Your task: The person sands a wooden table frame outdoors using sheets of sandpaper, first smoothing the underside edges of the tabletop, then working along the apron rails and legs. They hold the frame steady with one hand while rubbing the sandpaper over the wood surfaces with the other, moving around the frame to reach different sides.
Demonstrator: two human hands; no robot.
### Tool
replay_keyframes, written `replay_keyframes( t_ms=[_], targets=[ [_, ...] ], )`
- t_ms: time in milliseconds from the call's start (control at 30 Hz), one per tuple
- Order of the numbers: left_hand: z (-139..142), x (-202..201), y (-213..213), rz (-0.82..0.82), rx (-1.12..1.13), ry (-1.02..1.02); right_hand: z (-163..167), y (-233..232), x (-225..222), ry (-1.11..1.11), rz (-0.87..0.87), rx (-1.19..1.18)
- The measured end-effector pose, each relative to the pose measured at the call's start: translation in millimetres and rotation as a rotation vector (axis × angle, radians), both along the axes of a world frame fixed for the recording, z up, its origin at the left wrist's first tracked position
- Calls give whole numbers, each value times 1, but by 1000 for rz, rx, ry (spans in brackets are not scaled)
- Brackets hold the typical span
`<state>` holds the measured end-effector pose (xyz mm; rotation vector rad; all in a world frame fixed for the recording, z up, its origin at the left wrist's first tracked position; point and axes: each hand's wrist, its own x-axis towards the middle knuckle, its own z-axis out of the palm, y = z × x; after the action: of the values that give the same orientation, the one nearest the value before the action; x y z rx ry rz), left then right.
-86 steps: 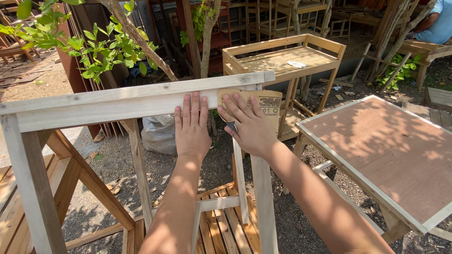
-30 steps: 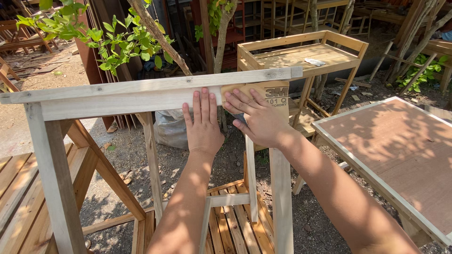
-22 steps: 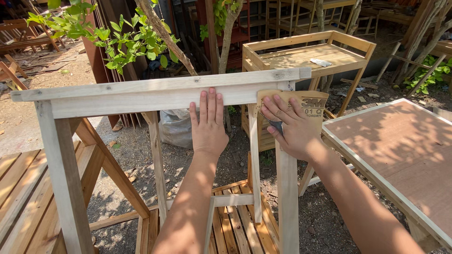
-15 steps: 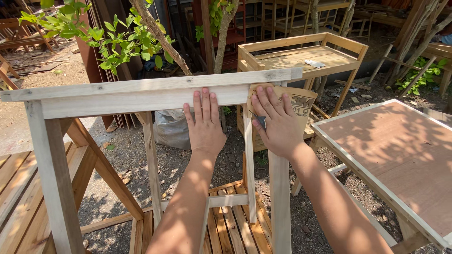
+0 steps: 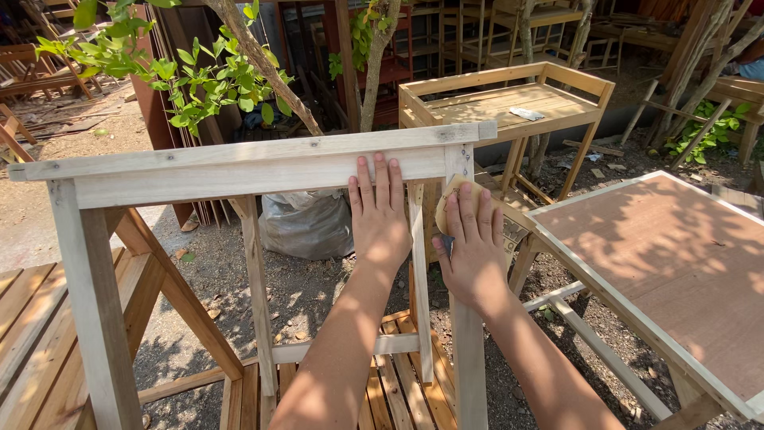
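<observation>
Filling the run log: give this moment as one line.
left hand: flat on frame rail | right hand: pressing sandpaper on frame leg | nearby: plywood-top table

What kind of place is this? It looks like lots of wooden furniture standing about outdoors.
Most likely an open-air furniture workshop or carpentry yard. A bare wooden frame stands on dirt ground, unfinished wooden tables stand around it, and chairs are stacked behind. The right hand presses a sheet of sandpaper against the frame's leg.
</observation>
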<state>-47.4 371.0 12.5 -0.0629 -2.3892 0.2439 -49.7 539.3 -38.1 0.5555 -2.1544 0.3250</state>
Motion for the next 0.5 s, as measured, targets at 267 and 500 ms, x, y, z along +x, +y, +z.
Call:
replay_keyframes(
  t_ms=[267,500],
  targets=[
    [-1,-5,17,-152,37,145,23,-8,-21,2,55,27],
    [-3,-13,15,69,-184,18,15,0,-5,-21,54,90]
  ],
)
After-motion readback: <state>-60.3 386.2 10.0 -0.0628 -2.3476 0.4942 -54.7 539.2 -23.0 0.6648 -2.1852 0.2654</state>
